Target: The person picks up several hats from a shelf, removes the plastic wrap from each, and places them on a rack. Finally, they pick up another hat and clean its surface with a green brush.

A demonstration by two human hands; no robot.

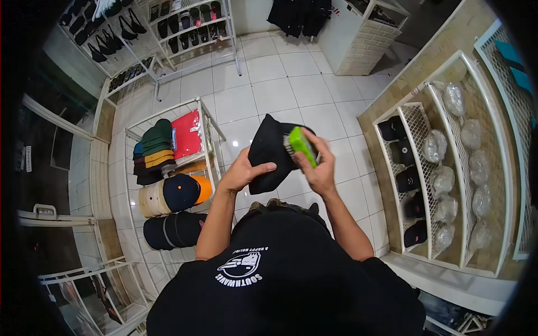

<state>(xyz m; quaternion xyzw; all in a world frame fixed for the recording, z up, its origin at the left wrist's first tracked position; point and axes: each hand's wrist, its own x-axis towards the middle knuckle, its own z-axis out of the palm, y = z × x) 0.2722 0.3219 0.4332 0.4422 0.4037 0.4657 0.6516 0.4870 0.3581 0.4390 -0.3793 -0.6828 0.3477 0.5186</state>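
Observation:
A black cap (pixel 265 147) is held up in front of my chest, above the tiled floor. My left hand (pixel 244 171) grips its left edge, with the thumb lying on the near face and the fingers behind, out of sight. In my right hand (pixel 318 167) is a bright green brush (pixel 301 147), pinched between thumb and fingers. Its pale bristles face left and meet the right side of the cap, where the brim curves away behind the brush.
Left of me stands a white rack (pixel 130 185) with stacked caps (pixel 182 191) and a red packet (pixel 186 134). On the right, a white mesh shelf (pixel 434 162) carries black caps and plastic-wrapped items. Shoe racks (pixel 190 28) and a white brick-patterned counter (pixel 358 47) are farther back.

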